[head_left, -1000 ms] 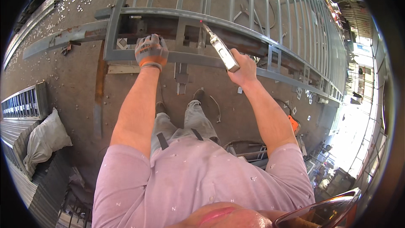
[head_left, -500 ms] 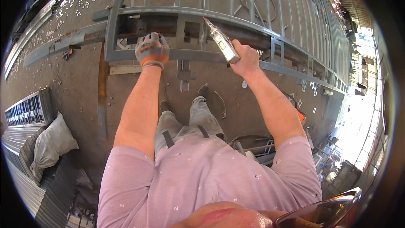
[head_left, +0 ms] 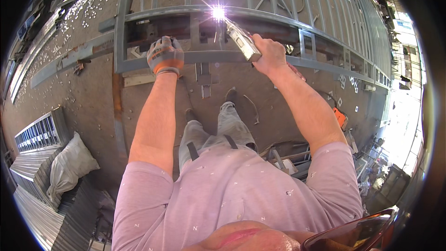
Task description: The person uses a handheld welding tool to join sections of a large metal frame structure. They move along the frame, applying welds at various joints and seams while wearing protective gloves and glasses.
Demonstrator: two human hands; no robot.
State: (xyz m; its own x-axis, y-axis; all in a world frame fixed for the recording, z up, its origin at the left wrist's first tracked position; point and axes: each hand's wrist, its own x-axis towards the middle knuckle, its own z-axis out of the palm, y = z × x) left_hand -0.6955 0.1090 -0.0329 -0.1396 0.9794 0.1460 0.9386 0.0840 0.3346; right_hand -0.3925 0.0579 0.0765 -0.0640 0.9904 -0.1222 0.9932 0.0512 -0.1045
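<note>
Head view: Your left hand (head_left: 165, 56), in one grey-and-orange glove, is clenched over the near rail of the grey metal gate frame (head_left: 325, 65), close to the frame's left corner. Your right hand (head_left: 269, 56), bare, is grasping the welding torch (head_left: 241, 42); the torch slants up and to the left, and its tip meets the frame's second rail at a bright spark (head_left: 218, 13). The frame lies flat above the workshop floor (head_left: 79, 97) and extends to the right edge of the view, with many thin bars running away from you. Between the two rails, short uprights divide the strip into compartments. Your two legs stand just short of the near rail. One pale sack (head_left: 69, 167) rests on a stack of ribbed metal panels (head_left: 32, 195) at the lower left. One orange tool (head_left: 340, 118) lies on the floor beyond your right forearm. Small metal offcuts are scattered at the upper left of the floor.
</note>
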